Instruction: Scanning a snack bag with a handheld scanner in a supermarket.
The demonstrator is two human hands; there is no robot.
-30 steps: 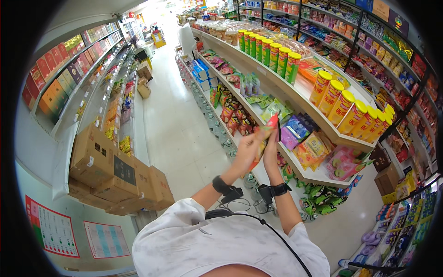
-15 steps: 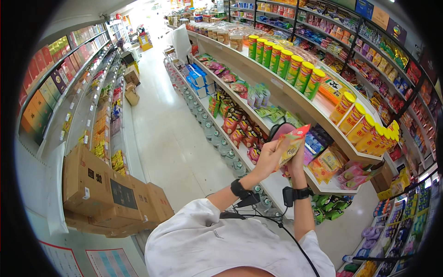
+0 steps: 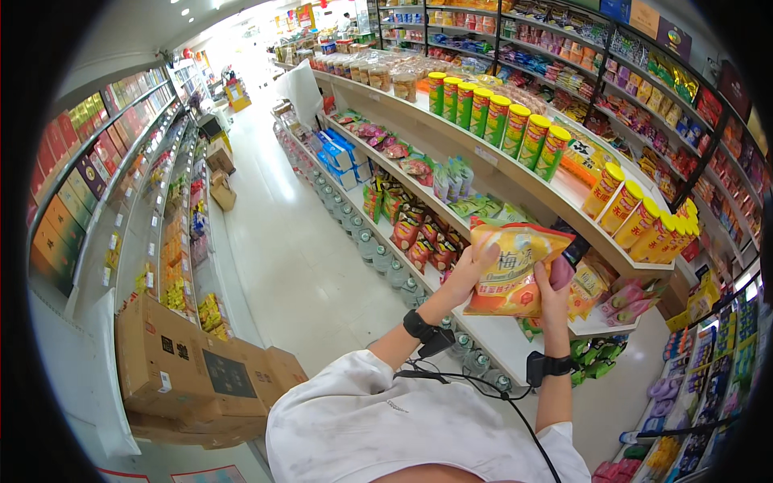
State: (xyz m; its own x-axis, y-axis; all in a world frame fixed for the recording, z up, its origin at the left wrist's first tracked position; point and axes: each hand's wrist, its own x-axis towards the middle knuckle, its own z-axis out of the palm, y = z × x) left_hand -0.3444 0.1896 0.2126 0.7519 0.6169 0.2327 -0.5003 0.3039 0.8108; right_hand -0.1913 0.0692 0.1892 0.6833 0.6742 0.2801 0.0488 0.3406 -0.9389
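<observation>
- Our left hand [image 3: 465, 278] and right hand [image 3: 555, 298] grip an orange packet [image 3: 514, 278], thumbs in front, other fingers mostly hidden.
- Slanted half a second ago, it now shows us its broad printed face, above white shelving [image 3: 501, 340].
- Beyond stand yellow-lidded canisters [image 3: 493, 122].

This is a grocery shop selling snacks: small price labels [image 3: 106, 276] line the tiered shelves [image 3: 129, 245] at the left, and black-framed racks [image 3: 602, 64] at the upper right are packed with bagged snacks [image 3: 555, 60]. Across the middle, a long display unit [image 3: 451, 133] carries rows of yellow-lidded canisters [image 3: 515, 133] beside a pale aisle floor [image 3: 274, 266], with cardboard cartons [image 3: 169, 354] lower left.
</observation>
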